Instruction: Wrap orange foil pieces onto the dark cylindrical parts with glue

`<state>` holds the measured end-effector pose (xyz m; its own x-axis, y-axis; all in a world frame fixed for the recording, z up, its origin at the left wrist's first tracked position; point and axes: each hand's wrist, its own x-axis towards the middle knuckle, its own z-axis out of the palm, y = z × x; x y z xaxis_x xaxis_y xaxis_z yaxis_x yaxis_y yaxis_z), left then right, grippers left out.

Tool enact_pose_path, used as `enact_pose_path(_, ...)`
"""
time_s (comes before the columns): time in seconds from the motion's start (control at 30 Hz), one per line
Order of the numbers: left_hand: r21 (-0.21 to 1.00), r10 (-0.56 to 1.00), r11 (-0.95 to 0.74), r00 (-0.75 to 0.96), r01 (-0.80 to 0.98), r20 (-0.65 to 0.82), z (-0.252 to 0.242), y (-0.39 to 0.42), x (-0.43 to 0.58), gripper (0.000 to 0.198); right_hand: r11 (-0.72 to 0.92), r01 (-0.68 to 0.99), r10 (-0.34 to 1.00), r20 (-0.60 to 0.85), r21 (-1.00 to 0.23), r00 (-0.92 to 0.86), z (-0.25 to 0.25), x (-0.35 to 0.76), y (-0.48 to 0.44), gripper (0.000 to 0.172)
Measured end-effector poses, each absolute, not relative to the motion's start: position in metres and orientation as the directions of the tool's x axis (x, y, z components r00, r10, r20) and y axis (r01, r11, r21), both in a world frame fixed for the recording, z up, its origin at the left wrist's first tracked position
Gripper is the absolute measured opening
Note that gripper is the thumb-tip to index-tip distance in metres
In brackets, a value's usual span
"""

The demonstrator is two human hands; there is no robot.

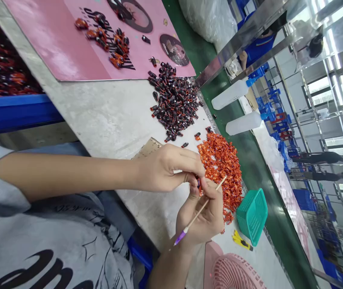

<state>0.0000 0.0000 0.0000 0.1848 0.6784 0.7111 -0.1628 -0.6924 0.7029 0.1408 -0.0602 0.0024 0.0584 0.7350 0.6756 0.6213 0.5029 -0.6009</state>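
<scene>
The view is turned on its side. My left hand (167,168), reaching in from the picture's left, pinches a small dark-and-orange plastic piece (199,183) mostly hidden by fingertips. My right hand (203,214), below it, meets the left at the fingertips around that piece. A thin wooden stick (201,209) with a purple end lies across the right palm, held by its fingers. Just beyond the hands spreads a heap of small shiny orange pieces (227,164). Higher up is a pile of black pieces with orange edges (176,100).
A pink printed sheet (78,60) bears several joined orange-and-black pieces (119,48). A blue bin (15,110) of similar pieces stands at left. Near the right hand are a green basket (240,216), yellow cutter (241,240) and pink fan (234,273). White bottles (230,95) stand on a green belt (248,150).
</scene>
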Motion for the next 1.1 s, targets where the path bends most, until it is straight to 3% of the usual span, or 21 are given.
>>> enact_pose_path(0.13,0.731,0.713,-0.656,0.162,-0.188,0.682,-0.003,-0.002,0.002,0.02,0.481,0.606,0.761,0.645,-0.634,0.072,0.004,0.14,-0.06,0.006)
enact_pose_path(0.27,0.865,0.897,-0.226,0.249,-0.449,0.364,-0.002,-0.001,0.004,0.009,0.471,0.588,0.755,0.645,-0.658,0.117,0.003,0.137,-0.058,0.013)
enact_pose_path(0.4,0.739,0.901,0.238,0.427,-0.63,0.074,0.001,-0.003,0.006,0.012,0.466,0.598,0.749,0.65,-0.652,0.125,0.005,0.135,-0.058,0.022)
enact_pose_path(0.57,0.536,0.812,0.521,0.579,-0.665,-0.07,0.003,-0.01,0.008,0.019,0.485,0.626,0.727,0.679,-0.611,0.099,0.007,0.134,-0.059,0.023)
enact_pose_path(0.73,0.549,0.818,0.524,0.565,-0.651,-0.11,0.001,-0.011,0.011,0.016,0.485,0.692,0.696,0.715,-0.534,0.064,0.005,0.135,-0.058,0.024)
enact_pose_path(0.9,0.738,0.894,0.282,0.448,-0.613,0.031,-0.005,-0.008,0.011,0.015,0.496,0.662,0.7,0.71,-0.562,0.078,0.001,0.134,-0.06,0.012)
enact_pose_path(1.0,0.783,0.908,0.182,0.407,-0.594,0.097,-0.007,-0.007,0.012,0.015,0.484,0.66,0.716,0.694,-0.575,0.08,0.0,0.134,-0.061,0.016)
enact_pose_path(1.1,0.733,0.893,0.272,0.448,-0.624,0.05,-0.01,-0.007,0.014,0.019,0.491,0.66,0.715,0.696,-0.569,0.067,0.002,0.134,-0.06,0.015)
